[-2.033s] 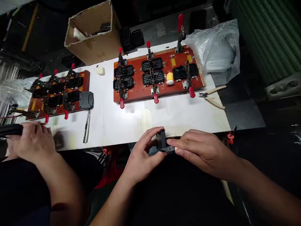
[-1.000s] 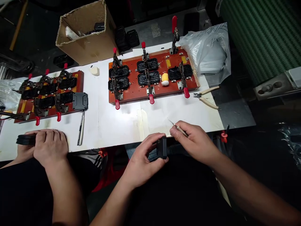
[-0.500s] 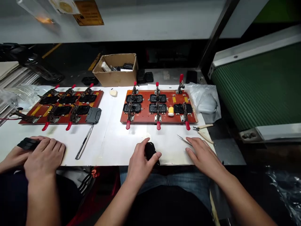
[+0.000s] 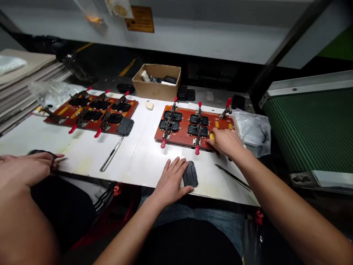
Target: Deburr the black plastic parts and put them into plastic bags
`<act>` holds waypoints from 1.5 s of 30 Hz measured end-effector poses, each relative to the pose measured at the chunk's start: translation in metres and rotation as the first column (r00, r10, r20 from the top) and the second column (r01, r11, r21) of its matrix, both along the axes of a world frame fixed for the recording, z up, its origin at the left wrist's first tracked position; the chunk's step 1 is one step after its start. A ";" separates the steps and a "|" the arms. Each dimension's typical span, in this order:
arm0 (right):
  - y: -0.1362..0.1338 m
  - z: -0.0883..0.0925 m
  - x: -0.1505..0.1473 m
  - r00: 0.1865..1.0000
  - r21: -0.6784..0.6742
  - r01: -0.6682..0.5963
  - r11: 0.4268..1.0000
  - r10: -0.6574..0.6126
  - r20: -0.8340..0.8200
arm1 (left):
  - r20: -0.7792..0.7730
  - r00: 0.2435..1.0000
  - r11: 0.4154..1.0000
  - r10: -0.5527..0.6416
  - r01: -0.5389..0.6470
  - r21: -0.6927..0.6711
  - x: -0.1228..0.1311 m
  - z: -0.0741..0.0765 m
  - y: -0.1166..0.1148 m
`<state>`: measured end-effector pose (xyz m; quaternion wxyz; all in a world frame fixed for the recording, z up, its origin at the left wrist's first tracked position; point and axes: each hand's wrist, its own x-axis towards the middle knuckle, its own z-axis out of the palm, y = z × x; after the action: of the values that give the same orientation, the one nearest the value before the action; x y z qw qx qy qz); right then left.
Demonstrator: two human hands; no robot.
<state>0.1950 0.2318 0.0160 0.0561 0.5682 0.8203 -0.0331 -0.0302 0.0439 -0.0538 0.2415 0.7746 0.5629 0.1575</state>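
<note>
- Our left hand rests flat, fingers loosely spread, on the white bench, touching the black plastic cover.
- Our right hand curls around the yellow roll on the red clamp fixture.

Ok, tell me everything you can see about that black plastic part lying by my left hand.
The black part is a small flat moulded piece, plastic by its look, matte, roughly rectangular with angled corners and raised ribs on its top face. It lies flat on the white table near the front edge, below the red fixture board. The left hand rests beside it, thumb against its near edge. Tweezers lie apart to its right.
</note>
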 end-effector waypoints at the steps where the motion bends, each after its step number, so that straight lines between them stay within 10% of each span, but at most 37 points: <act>1: -0.012 -0.003 0.004 0.998 -0.004 -0.015 1.000 0.015 -0.061 | 0.000 1.000 1.000 -0.004 0.004 0.007 0.001 -0.002 0.000; 6: -0.105 -0.029 0.015 0.780 -0.083 -0.220 0.972 0.124 -0.613 | 0.016 0.999 0.998 -0.028 0.027 0.062 0.003 -0.011 -0.002; 10: -0.153 -0.061 0.002 0.689 -0.076 -0.205 0.976 0.089 -0.719 | 0.038 0.999 0.997 -0.035 0.033 0.069 0.003 -0.014 -0.002; 33: -0.123 -0.054 -0.014 0.820 -0.087 -0.064 0.994 0.003 -0.573 | 0.137 0.991 0.998 -0.013 0.004 0.064 0.002 -0.016 0.002; 45: -0.130 -0.046 0.001 0.778 -0.135 -0.309 0.942 0.169 -0.605 | 0.129 0.991 0.998 -0.022 0.014 0.065 0.002 -0.016 0.003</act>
<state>0.1957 0.1018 -0.0301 -0.1310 0.4106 0.8538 -0.2920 -0.0278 0.0471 -0.0702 0.2539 0.7751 0.5337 0.2233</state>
